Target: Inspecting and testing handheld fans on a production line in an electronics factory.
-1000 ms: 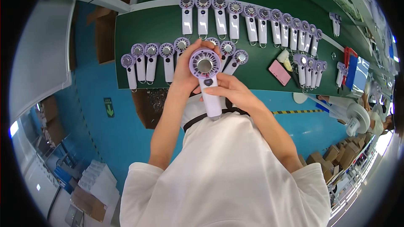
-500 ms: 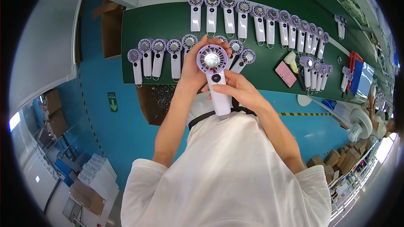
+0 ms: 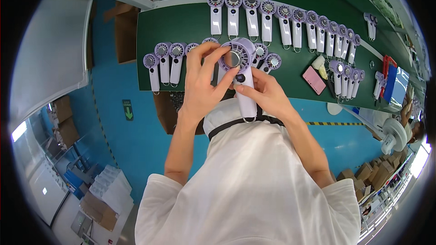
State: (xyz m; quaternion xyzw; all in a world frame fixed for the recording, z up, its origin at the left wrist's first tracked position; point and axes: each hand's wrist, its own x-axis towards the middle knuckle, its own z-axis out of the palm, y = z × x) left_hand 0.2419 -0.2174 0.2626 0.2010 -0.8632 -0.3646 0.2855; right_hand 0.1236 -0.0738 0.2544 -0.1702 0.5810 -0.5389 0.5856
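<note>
Lilac and white, a handheld fan [image 3: 247,102] is held up across the worktop's [image 3: 290,75] near edge. Right hand [image 3: 271,96] is clasped around its handle; left hand [image 3: 200,88] sets thumb and fingertips against its round head, whether gripping I cannot tell. Similar fans [image 3: 252,22] line the far edge; a pink slab [image 3: 314,80] lies rightward, toward the near edge.

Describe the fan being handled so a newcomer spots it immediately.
Start at the dark green table and look to its near edge, by the white shirt. There, the left hand at the round head and the right hand on the handle hold a white-and-lilac handheld fan. Unlike the similar fans lying on the table, this one is up in both hands.
</note>
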